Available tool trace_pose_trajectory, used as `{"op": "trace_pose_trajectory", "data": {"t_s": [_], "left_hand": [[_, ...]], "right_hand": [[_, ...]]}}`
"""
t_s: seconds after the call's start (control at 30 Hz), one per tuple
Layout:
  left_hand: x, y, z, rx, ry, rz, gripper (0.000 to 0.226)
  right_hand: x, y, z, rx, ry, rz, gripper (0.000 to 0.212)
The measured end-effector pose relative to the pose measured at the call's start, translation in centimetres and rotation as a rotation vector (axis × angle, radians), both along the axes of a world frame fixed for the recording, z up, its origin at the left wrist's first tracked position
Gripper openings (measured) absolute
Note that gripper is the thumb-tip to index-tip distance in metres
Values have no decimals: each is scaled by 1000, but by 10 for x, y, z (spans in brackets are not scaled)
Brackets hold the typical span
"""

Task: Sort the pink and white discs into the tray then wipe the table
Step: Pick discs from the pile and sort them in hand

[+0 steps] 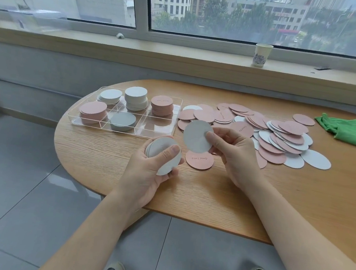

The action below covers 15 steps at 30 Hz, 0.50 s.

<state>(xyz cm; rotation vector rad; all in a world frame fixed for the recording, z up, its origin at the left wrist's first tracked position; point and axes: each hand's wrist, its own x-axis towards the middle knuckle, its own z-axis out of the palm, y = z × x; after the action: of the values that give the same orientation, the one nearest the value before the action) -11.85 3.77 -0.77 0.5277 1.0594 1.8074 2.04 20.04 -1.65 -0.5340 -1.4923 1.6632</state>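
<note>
A clear tray (175, 121) with six compartments sits on the wooden table (210, 192), holding stacks of white discs (136, 98) and pink discs (92, 111); its front right compartment holds nothing. My left hand (147, 173) grips a small stack of white discs (162, 153) over the table's front edge. My right hand (234, 153) pinches a single white disc (196, 136) upright, just right of that stack. A loose pink disc (199, 159) lies flat below it. A spread heap of pink and white discs (271, 130) covers the table to the right.
A green cloth (351, 132) lies crumpled at the table's far right. A paper cup (262, 54) stands on the window sill behind. The table's rounded left end drops to a grey tiled floor; my shoes show below.
</note>
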Motion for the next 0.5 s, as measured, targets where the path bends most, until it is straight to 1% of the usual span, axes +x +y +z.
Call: {"op": "trace_pose_trajectory", "data": {"t_s": [0.07, 0.17, 0.23, 0.3, 0.4, 0.5], "left_hand": [[0, 0, 0, 4, 5, -14, 50], [-1, 0, -1, -9, 44, -29, 55], [-1, 0, -2, -25, 90, -32, 52], [0, 0, -2, -31, 123, -41, 51], [0, 0, -3, -30, 144, -67, 53], [-2, 0, -3, -20, 136, -112, 52]], "right_hand": [[-1, -6, 1, 13, -21, 57, 27], [-5, -19, 2, 105, -84, 130, 22], [-8, -25, 2, 170, -121, 159, 16], [-9, -27, 1, 226, -146, 158, 15], [-10, -29, -1, 319, -204, 98, 18], [-9, -30, -1, 350, -207, 85, 17]]}}
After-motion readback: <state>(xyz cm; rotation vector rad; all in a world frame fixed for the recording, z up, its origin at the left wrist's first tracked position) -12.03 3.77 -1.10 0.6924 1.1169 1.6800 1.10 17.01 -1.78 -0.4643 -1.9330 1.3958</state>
